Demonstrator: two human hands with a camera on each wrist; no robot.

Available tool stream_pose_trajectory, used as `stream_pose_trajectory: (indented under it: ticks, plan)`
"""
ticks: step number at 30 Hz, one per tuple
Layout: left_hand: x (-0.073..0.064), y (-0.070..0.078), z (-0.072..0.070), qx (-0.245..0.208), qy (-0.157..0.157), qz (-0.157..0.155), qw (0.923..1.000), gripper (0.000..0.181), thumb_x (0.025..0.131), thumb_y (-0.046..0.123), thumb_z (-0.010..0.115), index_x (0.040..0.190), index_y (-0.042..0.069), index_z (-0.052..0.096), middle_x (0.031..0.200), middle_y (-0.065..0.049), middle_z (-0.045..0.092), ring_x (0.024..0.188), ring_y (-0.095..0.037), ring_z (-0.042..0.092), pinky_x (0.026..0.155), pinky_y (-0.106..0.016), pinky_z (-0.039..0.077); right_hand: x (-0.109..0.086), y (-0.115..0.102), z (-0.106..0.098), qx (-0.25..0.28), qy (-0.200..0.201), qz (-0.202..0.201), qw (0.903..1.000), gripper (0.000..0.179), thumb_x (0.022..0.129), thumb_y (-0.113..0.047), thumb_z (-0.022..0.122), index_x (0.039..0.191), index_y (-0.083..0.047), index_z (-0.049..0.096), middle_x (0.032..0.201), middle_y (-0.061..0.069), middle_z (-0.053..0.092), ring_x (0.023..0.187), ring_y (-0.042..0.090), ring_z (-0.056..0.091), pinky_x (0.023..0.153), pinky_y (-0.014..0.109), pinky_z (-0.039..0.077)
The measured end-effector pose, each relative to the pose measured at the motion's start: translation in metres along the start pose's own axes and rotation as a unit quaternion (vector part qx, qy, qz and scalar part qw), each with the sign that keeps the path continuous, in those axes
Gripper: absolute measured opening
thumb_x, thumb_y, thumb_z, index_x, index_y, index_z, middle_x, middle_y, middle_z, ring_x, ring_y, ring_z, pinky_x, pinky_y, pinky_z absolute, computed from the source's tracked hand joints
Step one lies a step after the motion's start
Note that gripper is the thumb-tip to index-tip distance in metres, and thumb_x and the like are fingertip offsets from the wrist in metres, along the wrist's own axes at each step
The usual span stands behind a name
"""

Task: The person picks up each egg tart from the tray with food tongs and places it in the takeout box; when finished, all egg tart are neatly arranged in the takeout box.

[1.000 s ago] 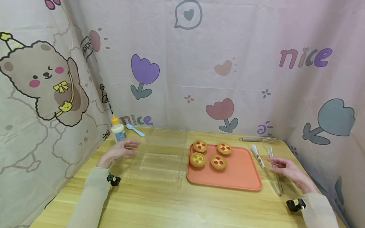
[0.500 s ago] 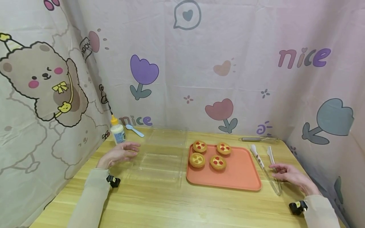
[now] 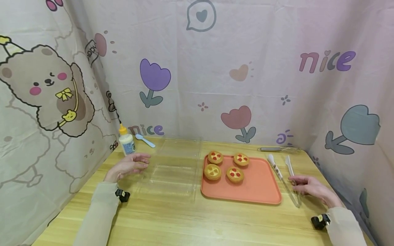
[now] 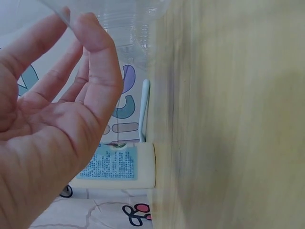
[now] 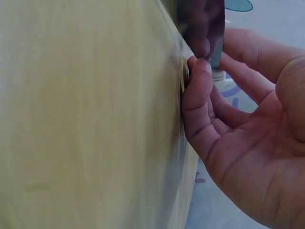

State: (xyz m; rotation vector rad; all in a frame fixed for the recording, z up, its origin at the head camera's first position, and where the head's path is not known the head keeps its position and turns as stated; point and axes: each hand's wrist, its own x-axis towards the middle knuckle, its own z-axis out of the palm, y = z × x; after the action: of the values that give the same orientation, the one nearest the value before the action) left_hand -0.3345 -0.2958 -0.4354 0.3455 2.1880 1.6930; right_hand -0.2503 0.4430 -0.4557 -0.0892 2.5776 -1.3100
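Observation:
In the head view my right hand (image 3: 311,188) pinches one metal arm of a pair of tongs (image 3: 289,193) between thumb and fingers; the tongs' white tips stand spread apart. The right wrist view has the metal arm (image 5: 205,28) between thumb and index finger. My left hand (image 3: 130,164) hovers by the left side of an opened clear plastic box (image 3: 175,182), fingers loosely bent. A thin clear edge crosses its fingertips in the left wrist view; whether they touch it I cannot tell. Several small tarts (image 3: 235,174) lie on the left half of an orange tray (image 3: 255,194).
A squeeze bottle (image 3: 127,144) with a yellow nozzle stands behind my left hand, with a light blue spoon (image 3: 145,140) beside it. At the back right lies a whisk (image 3: 274,149). Printed curtains (image 3: 197,68) hang behind the wooden table (image 3: 184,225).
My right hand has come down onto the tongs, and the tongs have shifted slightly left and away. My left hand stays almost where it was.

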Motion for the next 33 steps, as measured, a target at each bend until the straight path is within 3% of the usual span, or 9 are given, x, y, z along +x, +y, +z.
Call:
stream_pose_trajectory:
  ticks: [8,12,16,20,26,29,33]
  plan:
    - [-0.001,0.000,0.000,0.016,0.003,0.000,0.9999,0.063,0.094,0.013,0.066,0.147,-0.002,0.035,0.138,-0.031,0.041,0.110,-0.025,0.058,0.087,-0.036,0.058,0.000,0.000,0.001,0.021,0.010,-0.011,0.9997,0.063,0.095,-0.010,0.061,0.144,0.015,0.031,0.129,0.032,0.055,0.090,0.001,0.060,0.074,0.027,0.059]
    - [-0.002,0.000,0.000,0.011,0.007,-0.003,0.9999,0.063,0.094,0.012,0.065,0.147,-0.002,0.035,0.139,-0.031,0.042,0.113,-0.028,0.059,0.088,-0.037,0.058,0.001,-0.002,0.002,0.084,-0.013,-0.007,0.9964,0.063,0.099,-0.009,0.053,0.147,0.016,0.020,0.111,0.019,0.061,0.085,0.008,0.063,0.074,0.030,0.061]
    - [-0.001,-0.001,-0.001,0.014,0.006,-0.002,0.9999,0.062,0.094,0.012,0.065,0.146,-0.003,0.036,0.138,-0.031,0.042,0.112,-0.028,0.058,0.087,-0.037,0.058,0.002,-0.004,0.001,0.108,-0.021,-0.025,0.9936,0.055,0.102,-0.008,0.045,0.149,0.010,0.026,0.099,0.008,0.054,0.079,0.011,0.057,0.065,0.027,0.058]
    - [0.000,-0.001,-0.001,0.021,0.003,0.001,0.9998,0.063,0.094,0.013,0.065,0.146,-0.004,0.035,0.137,-0.031,0.043,0.109,-0.026,0.058,0.086,-0.036,0.059,0.002,-0.005,0.003,0.096,0.005,-0.046,0.9943,0.046,0.102,-0.008,0.043,0.147,0.003,0.038,0.105,0.006,0.054,0.078,0.009,0.055,0.059,0.024,0.053]
    - [-0.001,-0.002,-0.001,0.026,-0.004,0.011,0.9996,0.065,0.094,0.014,0.065,0.146,-0.007,0.033,0.138,-0.033,0.041,0.112,-0.029,0.057,0.088,-0.038,0.059,0.005,-0.007,0.008,0.129,0.014,-0.046,0.9904,0.047,0.104,-0.006,0.037,0.149,0.007,0.031,0.120,0.018,0.054,0.091,0.014,0.066,0.078,0.036,0.063]
    - [-0.001,-0.001,-0.001,0.022,-0.005,0.009,0.9997,0.066,0.094,0.014,0.066,0.146,-0.007,0.033,0.139,-0.033,0.040,0.114,-0.031,0.057,0.090,-0.040,0.058,0.007,-0.010,0.010,0.128,0.019,-0.037,0.9909,0.049,0.105,-0.009,0.034,0.150,0.009,0.025,0.114,0.020,0.056,0.084,0.016,0.066,0.070,0.035,0.063]
    - [-0.002,0.000,-0.001,0.020,-0.005,0.005,0.9998,0.066,0.093,0.014,0.066,0.147,-0.006,0.033,0.140,-0.032,0.040,0.116,-0.032,0.056,0.093,-0.043,0.057,0.009,-0.016,0.013,0.097,0.034,-0.050,0.9935,0.050,0.107,-0.015,0.033,0.148,0.012,0.022,0.108,0.008,0.059,0.072,0.012,0.059,0.051,0.028,0.055]
